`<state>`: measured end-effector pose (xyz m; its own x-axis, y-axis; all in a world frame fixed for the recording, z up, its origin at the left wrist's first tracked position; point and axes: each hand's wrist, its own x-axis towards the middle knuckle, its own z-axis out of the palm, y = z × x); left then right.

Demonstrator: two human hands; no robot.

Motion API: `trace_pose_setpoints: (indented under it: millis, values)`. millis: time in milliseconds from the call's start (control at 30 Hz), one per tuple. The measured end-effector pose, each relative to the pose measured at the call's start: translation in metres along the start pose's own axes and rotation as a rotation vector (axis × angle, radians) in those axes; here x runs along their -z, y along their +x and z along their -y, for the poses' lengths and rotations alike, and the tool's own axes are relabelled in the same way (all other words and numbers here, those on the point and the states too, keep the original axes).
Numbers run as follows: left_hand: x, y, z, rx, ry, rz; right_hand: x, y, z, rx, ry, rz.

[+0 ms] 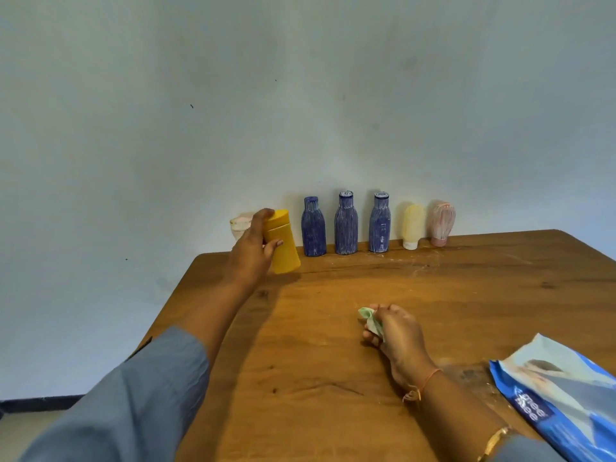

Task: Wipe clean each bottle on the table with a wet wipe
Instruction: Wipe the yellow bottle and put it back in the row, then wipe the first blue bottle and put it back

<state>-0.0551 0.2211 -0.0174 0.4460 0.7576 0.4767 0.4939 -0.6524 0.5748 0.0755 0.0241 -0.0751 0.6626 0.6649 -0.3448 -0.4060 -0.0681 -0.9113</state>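
The wooden table (300, 361) carries a blue wipes pack (563, 405) at 4 o'clock. At 10 o'clock the left hand (251, 253) curls round the tilted yellow bottle (283, 250), seemingly lifted off the wood. Three blue bottles (346, 228) and two pale bottles (413, 226) stand at 12 o'clock. Near centre, the right hand (398, 331) pinches a crumpled wet wipe (368, 315).

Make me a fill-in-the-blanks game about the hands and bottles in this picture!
1. The left hand grips a tilted bottle coloured ____.
2. The right hand holds a crumpled wet ____.
3. ____ blue bottles stand in a row by the wall.

Missing words: yellow; wipe; three.
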Motion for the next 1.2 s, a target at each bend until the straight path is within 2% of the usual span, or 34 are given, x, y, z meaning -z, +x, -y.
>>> trace_pose_setpoints:
  millis: [200,567,700,967,1200]
  values:
    - [-0.014,0.047,0.017,-0.062,0.088,0.034,0.005,0.011,-0.008,0.038,-0.036,0.066]
    - [-0.022,0.081,0.026,-0.059,0.316,0.131,0.006,0.019,-0.015,0.084,-0.119,0.039]
    - [-0.022,0.083,0.031,-0.047,0.358,0.127,0.007,0.016,-0.015,0.091,-0.144,0.042]
    - [-0.024,0.086,0.043,-0.145,0.493,0.067,0.006,0.011,-0.011,0.095,-0.153,0.041]
    - [-0.025,0.087,0.047,-0.122,0.495,0.039,0.005,0.009,-0.011,0.097,-0.174,0.037]
